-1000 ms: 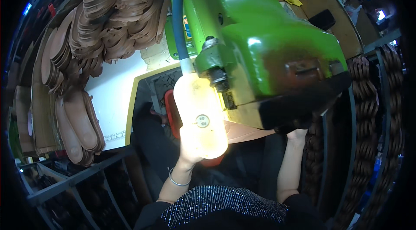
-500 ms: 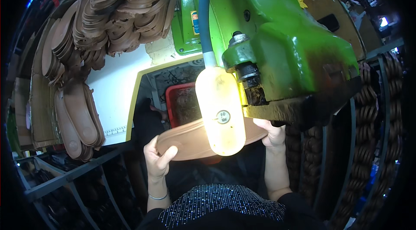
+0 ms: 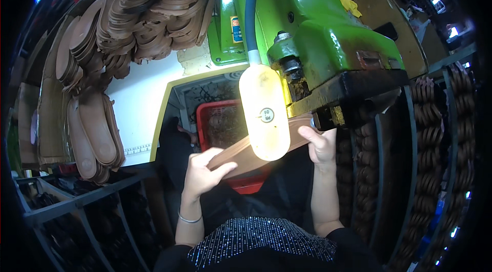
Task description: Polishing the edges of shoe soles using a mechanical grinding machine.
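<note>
A brown shoe sole (image 3: 246, 163) stretches between my two hands, tilted with its right end higher. My left hand (image 3: 202, 173) grips its left end, thumb on the near side and fingers behind. At the right end, my right hand (image 3: 321, 144) pinches the sole close under the head of a green machine (image 3: 333, 62). The sole's right tip lies beside a dark metal part (image 3: 328, 117) of that head. A glowing oval lamp (image 3: 264, 113) on a blue flexible neck covers the middle of the sole.
Stacks of brown soles (image 3: 118, 21) cover the white table (image 3: 136, 87) at the left, with another pile (image 3: 95, 136) near its front edge. Under the machine sits a red crate (image 3: 205, 118). Metal racks (image 3: 410, 169) loaded with soles stand on the right; another rack (image 3: 84, 205) is at lower left.
The sole has turned from nearly level to slanted, its right end now up by the machine head. My left hand has shifted right. The whole view has shifted slightly.
</note>
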### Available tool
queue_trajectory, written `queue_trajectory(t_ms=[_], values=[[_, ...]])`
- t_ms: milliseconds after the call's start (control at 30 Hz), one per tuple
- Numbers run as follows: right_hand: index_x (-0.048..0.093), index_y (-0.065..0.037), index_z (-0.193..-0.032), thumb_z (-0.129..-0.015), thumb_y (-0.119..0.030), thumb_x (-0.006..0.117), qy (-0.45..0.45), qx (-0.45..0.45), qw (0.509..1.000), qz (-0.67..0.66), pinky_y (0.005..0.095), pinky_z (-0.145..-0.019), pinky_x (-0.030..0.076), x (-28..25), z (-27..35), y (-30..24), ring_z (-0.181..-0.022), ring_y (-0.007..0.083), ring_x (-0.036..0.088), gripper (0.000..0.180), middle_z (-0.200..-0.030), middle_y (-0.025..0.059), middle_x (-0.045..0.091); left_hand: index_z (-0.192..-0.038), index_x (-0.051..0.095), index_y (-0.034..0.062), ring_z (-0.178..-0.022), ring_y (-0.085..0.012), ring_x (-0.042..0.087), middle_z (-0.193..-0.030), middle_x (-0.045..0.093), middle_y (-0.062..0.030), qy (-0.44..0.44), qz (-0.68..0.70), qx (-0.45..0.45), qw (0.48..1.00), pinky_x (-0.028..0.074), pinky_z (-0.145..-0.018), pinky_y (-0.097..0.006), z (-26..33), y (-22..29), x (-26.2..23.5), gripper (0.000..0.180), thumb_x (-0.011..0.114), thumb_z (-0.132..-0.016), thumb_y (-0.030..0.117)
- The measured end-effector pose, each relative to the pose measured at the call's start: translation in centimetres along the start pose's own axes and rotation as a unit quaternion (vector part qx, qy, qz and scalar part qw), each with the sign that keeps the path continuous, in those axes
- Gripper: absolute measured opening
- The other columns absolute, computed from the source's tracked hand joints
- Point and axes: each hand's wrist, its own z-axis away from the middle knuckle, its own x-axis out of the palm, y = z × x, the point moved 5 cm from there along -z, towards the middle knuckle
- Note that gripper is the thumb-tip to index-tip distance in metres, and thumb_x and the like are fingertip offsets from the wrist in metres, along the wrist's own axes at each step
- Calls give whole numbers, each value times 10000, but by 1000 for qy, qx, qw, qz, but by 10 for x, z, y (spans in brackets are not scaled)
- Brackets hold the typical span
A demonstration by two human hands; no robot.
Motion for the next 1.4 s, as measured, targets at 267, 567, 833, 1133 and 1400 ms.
queue_trajectory(t_ms=[267,567,833,1133,1400], values=[[537,-6,-1034,-769,-30,637,136,-23,989,-44,255,-815,451,-58,12,5,-833,132,575,285,-927,67,598,-879,662,-29,-701,-157,673,-804,689,-130,-6,11,147,989,524,-674,-253,-44,57,12,208,744,-706,51],[569,9,-1029,-678,62,611,40,73,995,-63,270,-794,466,-10,12,13,-859,152,595,357,-948,70,619,-806,610,-32,-629,-104,625,-706,658,-80,86,112,-55,988,490,-583,-221,8,0,-21,194,757,-696,27],[569,21,-1067,-664,27,764,-73,67,995,11,275,-800,480,43,-5,23,-900,145,571,449,-1021,57,588,-972,542,-59,-842,-131,627,-912,656,-115,-55,256,-135,955,504,-765,-242,56,-18,14,216,662,-795,-21],[548,34,-1021,-779,-9,672,10,22,993,111,234,-745,469,10,26,19,-847,102,581,276,-958,81,623,-915,671,-11,-653,-149,647,-792,685,-107,-33,76,101,991,506,-646,-248,-58,25,62,160,668,-761,31],[494,53,-1133,-816,39,603,-29,27,997,72,238,-817,465,25,30,18,-931,105,578,336,-1022,84,604,-836,648,-83,-622,-144,651,-734,678,-134,43,171,102,979,508,-605,-251,-36,29,51,106,636,-771,0]])
